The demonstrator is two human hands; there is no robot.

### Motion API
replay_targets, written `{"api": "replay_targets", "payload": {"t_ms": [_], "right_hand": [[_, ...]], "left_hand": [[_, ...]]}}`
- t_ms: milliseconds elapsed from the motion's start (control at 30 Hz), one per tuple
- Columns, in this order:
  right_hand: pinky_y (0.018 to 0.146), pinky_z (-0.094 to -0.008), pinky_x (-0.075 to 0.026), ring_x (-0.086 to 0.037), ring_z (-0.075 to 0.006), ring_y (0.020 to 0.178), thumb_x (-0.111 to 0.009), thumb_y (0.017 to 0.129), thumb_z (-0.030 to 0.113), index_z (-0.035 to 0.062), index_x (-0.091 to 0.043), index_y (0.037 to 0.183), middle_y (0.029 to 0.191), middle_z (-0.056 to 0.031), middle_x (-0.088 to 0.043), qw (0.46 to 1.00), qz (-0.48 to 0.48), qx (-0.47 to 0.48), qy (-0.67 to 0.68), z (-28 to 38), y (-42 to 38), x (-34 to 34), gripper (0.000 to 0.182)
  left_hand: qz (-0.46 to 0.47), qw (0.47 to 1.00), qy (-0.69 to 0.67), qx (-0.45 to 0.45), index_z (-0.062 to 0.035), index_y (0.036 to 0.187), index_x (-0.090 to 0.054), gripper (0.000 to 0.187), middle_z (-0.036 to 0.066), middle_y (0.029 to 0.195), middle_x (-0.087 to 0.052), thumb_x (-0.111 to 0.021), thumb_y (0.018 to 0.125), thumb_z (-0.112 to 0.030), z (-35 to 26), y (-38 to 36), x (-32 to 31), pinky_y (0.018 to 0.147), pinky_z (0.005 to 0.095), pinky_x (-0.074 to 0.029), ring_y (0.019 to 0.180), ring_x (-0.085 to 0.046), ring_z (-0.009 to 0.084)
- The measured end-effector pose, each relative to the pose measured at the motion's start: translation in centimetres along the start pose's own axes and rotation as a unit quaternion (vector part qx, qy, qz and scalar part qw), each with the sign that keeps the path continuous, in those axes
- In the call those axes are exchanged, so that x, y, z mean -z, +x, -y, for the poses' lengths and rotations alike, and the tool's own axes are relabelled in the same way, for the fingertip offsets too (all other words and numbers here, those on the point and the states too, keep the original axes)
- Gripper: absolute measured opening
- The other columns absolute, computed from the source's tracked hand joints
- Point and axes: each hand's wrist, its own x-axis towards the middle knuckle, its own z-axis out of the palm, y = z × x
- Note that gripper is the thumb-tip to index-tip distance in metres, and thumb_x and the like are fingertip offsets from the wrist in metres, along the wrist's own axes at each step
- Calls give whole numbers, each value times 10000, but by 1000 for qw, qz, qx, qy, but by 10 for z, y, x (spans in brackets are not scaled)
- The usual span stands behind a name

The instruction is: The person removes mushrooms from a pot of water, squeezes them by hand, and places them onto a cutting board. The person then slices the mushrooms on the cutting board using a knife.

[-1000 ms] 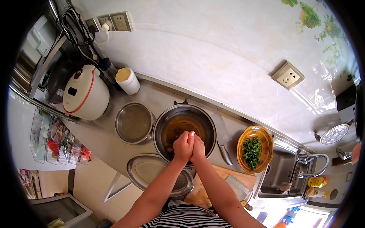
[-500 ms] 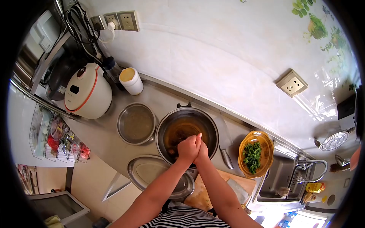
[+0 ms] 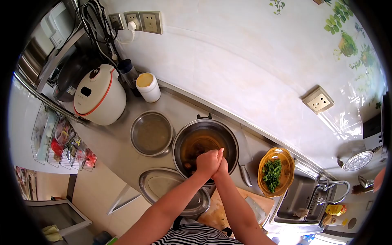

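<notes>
My left hand (image 3: 208,164) and my right hand (image 3: 222,168) are pressed together above a dark pot (image 3: 234,149). Their fingers are closed around each other, and whatever lies between the palms is hidden. Brown liquid (image 3: 195,143) fills the pot's bottom, with dark pieces (image 3: 189,165) in it to the left of my hands. Beside the pot on the left stands a round metal pan (image 3: 152,134). Under my left forearm lies an oval metal platter (image 3: 153,179).
A cleaver (image 3: 245,175) lies right of the pot, near an amber bowl (image 3: 288,179) of chopped greens (image 3: 272,173). A cutting board (image 3: 218,208) is below my right forearm. The sink (image 3: 292,204) is at right; a rice cooker (image 3: 104,98) and white jar (image 3: 149,90) stand at left.
The view has shifted a little, so the pot and counter sit slightly further right. My hands stay clasped together over the pot.
</notes>
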Motion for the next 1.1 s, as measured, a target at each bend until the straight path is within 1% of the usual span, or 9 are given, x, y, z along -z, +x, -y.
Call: {"api": "replay_targets", "payload": {"t_ms": [100,367,500,600,733,867,1000,1067,1100], "right_hand": [[816,-385,-465,-574,-239,953,-358,989,330,115,-555,1009,1012,-70,-605,1000,7,2,-9,0,2,3,292],[889,-373,-412,-532,-223,1029,-349,990,305,139,-538,1085,1088,-72,-575,999,27,6,-42,-2,7,13,269],[926,-367,-386,-511,-216,1067,-345,991,293,151,-530,1123,1126,-73,-561,994,52,20,-91,-4,13,22,268],[953,-362,-366,-495,-210,1096,-342,992,284,160,-523,1152,1155,-74,-550,982,81,49,-162,-8,19,33,272],[989,-356,-339,-474,-202,1134,-337,993,272,172,-515,1190,1193,-75,-535,936,125,118,-309,-14,31,53,284],[1026,-349,-313,-453,-195,1172,-333,993,260,185,-506,1228,1231,-76,-521,852,144,197,-462,-16,43,74,302],[1062,-343,-287,-432,-187,1210,-328,994,248,197,-498,1267,1269,-76,-506,786,143,245,-549,-15,50,84,325],[1018,-350,-333,-462,-201,1162,-326,995,245,184,-509,1238,1228,-72,-522,786,135,256,-547,-16,49,84,310],[974,-357,-380,-492,-216,1113,-324,996,242,171,-521,1209,1187,-67,-537,785,128,266,-545,-18,51,85,298]], "left_hand": [[-10,1000,-28,-10,-66,590,-552,426,140,577,-561,-526,913,-343,5,-2,-3,472,443,-433,511,-556,344],[-17,998,-47,-41,-61,586,-561,421,143,568,-565,-546,905,-334,8,-6,-4,448,420,-420,484,-547,327],[-1,998,-42,-45,-70,607,-578,416,136,590,-596,-533,910,-351,9,-9,-3,465,426,-454,519,-592,323],[-11,997,-53,-54,-70,610,-580,414,135,594,-600,-534,910,-351,9,-9,-1,465,424,-454,520,-592,322],[-9,997,-55,-55,-72,616,-583,406,134,598,-603,-531,911,-346,8,-10,2,466,423,-455,520,-592,323],[-30,996,-65,-60,-65,604,-580,389,145,583,-582,-547,909,-304,8,-11,0,458,413,-439,504,-568,326],[-22,997,-51,-55,-64,600,-574,386,147,581,-581,-555,905,-301,9,-13,-3,456,416,-441,505,-567,332],[-22,997,-49,-58,-65,597,-569,388,149,577,-578,-555,905,-300,9,-13,-4,455,419,-439,504,-566,334],[-22,997,-47,-60,-65,594,-565,390,150,574,-575,-556,906,-299,10,-13,-4,454,423,-437,502,-564,335]]}}
